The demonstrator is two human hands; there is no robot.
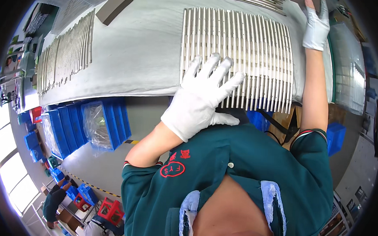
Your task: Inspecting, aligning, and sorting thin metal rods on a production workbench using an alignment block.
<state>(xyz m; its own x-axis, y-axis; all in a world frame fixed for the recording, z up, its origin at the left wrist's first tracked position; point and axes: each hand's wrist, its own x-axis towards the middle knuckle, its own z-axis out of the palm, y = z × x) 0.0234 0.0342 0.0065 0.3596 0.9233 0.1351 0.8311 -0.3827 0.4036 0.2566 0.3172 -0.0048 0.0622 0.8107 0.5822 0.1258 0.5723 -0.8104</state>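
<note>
Looks like arranging or checking the row of slim, shiny, silver metal rods [237, 45], laid parallel on smooth, pale-grey covered table [137, 49]. Next: light, even contact called for across round, loose-looking rods. White fabric-gloved left hand [202, 99] fanned out over row's near-left part, touch unclear. White fabric-gloved right hand [316, 30] just right of row's far end, at dark, flat-faced piece [298, 0]; grip, can't tell.

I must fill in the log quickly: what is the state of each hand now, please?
Left hand: open, spread over the metal rods, nothing seen held.
Right hand: at a dark object, upper edge; whether it grips cannot be told.
</note>
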